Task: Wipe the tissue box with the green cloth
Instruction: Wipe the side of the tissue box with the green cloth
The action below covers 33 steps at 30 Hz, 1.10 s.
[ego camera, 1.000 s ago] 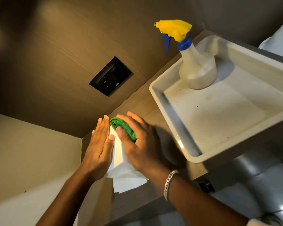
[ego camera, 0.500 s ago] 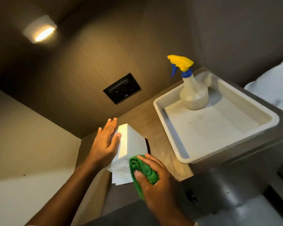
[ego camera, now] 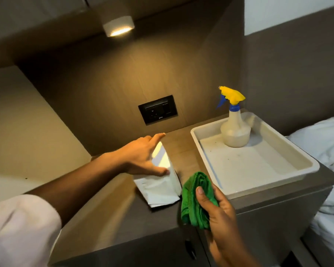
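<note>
The white tissue box (ego camera: pixel 163 159) lies on the brown bedside cabinet top (ego camera: pixel 112 214), with a white tissue (ego camera: pixel 157 190) spilling out toward me. My left hand (ego camera: pixel 143 157) rests flat against the box's left side, fingers stretched out and apart. My right hand (ego camera: pixel 218 212) is closed around the bunched green cloth (ego camera: pixel 194 197), held just off the box's near right corner and apart from it.
A white tray (ego camera: pixel 245 186) sits to the right on the cabinet, holding a spray bottle (ego camera: pixel 234 122) with a yellow and blue head. A black socket plate (ego camera: pixel 158 109) is on the back wall, a lamp (ego camera: pixel 118 26) above. White bedding (ego camera: pixel 324 143) lies at the far right.
My right hand has drawn the green cloth down off the box's top and then away toward me. My left hand stays on the box's left side. The view has pulled back.
</note>
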Motion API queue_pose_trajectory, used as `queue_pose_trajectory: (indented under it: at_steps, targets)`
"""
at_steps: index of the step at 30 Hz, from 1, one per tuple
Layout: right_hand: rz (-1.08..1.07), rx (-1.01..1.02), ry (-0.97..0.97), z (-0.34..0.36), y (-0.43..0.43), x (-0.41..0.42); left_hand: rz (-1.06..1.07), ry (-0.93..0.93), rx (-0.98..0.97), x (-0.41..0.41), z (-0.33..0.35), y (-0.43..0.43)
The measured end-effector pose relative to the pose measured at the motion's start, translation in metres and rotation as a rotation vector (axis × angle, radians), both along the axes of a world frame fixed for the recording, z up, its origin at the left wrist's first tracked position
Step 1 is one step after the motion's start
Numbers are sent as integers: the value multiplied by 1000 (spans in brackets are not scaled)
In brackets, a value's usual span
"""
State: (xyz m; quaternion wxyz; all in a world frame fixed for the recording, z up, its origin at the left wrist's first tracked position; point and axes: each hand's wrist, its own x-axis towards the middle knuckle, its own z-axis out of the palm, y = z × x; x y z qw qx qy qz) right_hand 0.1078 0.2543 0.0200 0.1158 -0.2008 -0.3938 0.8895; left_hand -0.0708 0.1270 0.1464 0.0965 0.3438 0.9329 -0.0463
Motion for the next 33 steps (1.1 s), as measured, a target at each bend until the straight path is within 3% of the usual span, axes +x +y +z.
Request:
queue_pose_trajectory:
  at_steps: [3, 11, 16, 18, 22, 25, 28, 30, 33]
  targets:
    - [-10, 10, 13, 2, 2, 0, 196, 82, -52, 0, -3, 17]
    - [46, 70, 21, -4, -4, -11, 796, -9, -40, -15, 4, 37]
    - [4, 182, 29, 5, -26, -43, 1022, -388, -71, -23, 9, 31]
    - [-54, 248, 31, 9, -34, -54, 1028, -413, -72, -12, 18, 34]
    - [-132, 351, 36, 6, -41, -68, 892, -327, -38, -12, 16, 20]
    - [-166, 420, 46, 7, -43, -74, 387, -59, -110, -33, -3, -9]
    - [-231, 487, 48, 11, -50, -78, -198, 80, -20, -49, -22, -29]
    - [-302, 550, 29, 13, -60, -83, -408, 139, 40, -56, -30, -35]
    - [-426, 618, -2, 10, -85, -90, -542, 53, 101, -62, -36, -33]
